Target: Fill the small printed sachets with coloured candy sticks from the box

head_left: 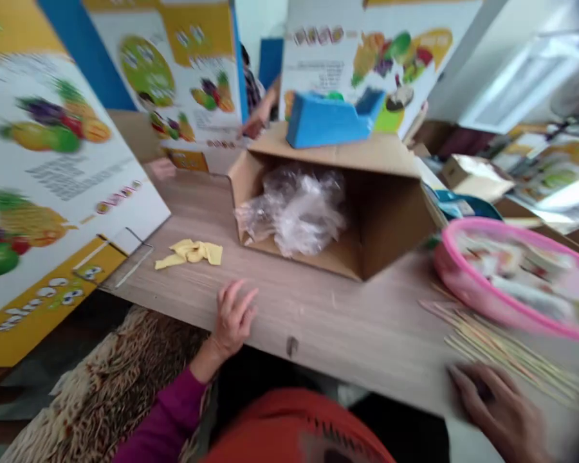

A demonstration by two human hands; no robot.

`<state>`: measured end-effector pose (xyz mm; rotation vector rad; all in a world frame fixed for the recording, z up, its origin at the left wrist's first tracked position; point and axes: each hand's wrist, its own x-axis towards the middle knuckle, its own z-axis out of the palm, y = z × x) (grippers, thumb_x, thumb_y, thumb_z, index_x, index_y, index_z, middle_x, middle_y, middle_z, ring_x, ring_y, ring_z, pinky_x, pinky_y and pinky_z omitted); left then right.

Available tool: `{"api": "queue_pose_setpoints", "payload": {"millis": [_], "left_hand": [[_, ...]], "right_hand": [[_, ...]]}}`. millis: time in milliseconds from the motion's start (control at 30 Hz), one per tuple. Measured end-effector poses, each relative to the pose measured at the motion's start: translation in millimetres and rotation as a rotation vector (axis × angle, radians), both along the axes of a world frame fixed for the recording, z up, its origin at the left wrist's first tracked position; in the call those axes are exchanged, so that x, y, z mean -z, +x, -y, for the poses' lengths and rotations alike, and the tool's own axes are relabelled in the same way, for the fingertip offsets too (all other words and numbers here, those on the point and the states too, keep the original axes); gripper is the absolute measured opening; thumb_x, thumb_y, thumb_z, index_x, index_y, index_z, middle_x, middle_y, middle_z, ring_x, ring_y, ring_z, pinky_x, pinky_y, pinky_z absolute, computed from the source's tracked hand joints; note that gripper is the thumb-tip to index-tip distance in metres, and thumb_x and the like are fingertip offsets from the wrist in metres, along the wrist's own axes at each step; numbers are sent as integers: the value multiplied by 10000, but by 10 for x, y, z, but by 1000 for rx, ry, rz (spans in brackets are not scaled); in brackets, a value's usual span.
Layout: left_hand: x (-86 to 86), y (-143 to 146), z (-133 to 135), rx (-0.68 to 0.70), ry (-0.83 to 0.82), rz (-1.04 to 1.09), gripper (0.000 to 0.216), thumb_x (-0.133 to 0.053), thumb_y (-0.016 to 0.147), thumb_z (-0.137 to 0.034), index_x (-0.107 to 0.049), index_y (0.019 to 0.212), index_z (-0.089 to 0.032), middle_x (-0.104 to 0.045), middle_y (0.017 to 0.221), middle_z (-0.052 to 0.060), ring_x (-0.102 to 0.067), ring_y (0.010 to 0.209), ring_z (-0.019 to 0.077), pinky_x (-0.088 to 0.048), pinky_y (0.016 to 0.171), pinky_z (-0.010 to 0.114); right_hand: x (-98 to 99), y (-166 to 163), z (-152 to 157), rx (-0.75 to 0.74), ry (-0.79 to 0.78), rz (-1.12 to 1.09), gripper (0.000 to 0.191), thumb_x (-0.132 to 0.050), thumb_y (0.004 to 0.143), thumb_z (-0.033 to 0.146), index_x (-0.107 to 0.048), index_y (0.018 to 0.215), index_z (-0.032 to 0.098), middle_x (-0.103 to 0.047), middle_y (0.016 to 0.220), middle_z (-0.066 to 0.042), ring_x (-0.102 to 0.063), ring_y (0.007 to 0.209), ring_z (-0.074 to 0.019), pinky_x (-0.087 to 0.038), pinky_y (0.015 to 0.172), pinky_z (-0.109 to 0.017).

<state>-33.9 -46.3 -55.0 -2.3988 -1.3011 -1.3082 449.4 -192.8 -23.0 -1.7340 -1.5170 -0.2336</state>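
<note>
My left hand (234, 318) rests at the near edge of the wooden table, its fingers a little apart and nothing in them. Beyond it lies a knotted yellow cloth-like piece (193, 252). My right hand (504, 408) is low at the right, blurred, with fingers bent; whether it holds anything is unclear. Close to that hand is a loose bunch of thin pale sticks (502, 350). An open cardboard box (390, 218) lies on its side in the middle, with crumpled clear plastic (309, 209) inside its mouth.
A blue tape dispenser (330, 119) sits on the box. A pink basin (463, 283) with mixed small items stands at the right. Large fruit-printed cartons (72, 173) rise at left and back. Another person's hand (260, 122) shows behind. A bent wire piece (135, 257) lies left.
</note>
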Motion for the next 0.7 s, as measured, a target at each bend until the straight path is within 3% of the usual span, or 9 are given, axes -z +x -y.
{"api": "queue_pose_setpoints", "payload": {"millis": [100, 233, 533, 700], "left_hand": [[29, -31, -50, 28, -45, 37, 329, -546, 1057, -284, -780, 1274, -202, -650, 1417, 186, -571, 1318, 339, -448, 1168, 567], [18, -89, -96, 56, -124, 40, 358, -532, 1068, -350, -784, 1263, -186, -637, 1418, 201, -555, 1318, 353, -394, 1193, 586], [-64, -156, -135, 77, -119, -41, 355, -551, 1062, -361, -786, 1244, -165, -658, 1389, 217, -579, 1285, 357, -444, 1139, 576], [-104, -171, -135, 54, -200, -57, 383, -536, 1059, -400, -783, 1241, -170, -651, 1402, 219, -557, 1320, 370, -458, 1138, 592]], "right_hand": [[234, 66, 207, 77, -103, 53, 391, -633, 932, 624, -705, 750, 285, -717, 764, -75, -693, 608, -269, -566, 560, -439], [397, 169, 236, 106, -135, 60, 302, -641, 953, 509, -716, 804, 257, -729, 836, -67, -683, 679, -221, -571, 643, -370], [401, 110, 298, 125, -169, 57, 194, -669, 947, 414, -731, 860, 253, -739, 929, -84, -703, 810, -244, -600, 736, -382], [390, 97, 317, 119, -166, 49, 197, -662, 961, 409, -736, 874, 249, -743, 945, -89, -699, 803, -244, -595, 720, -386]]}}
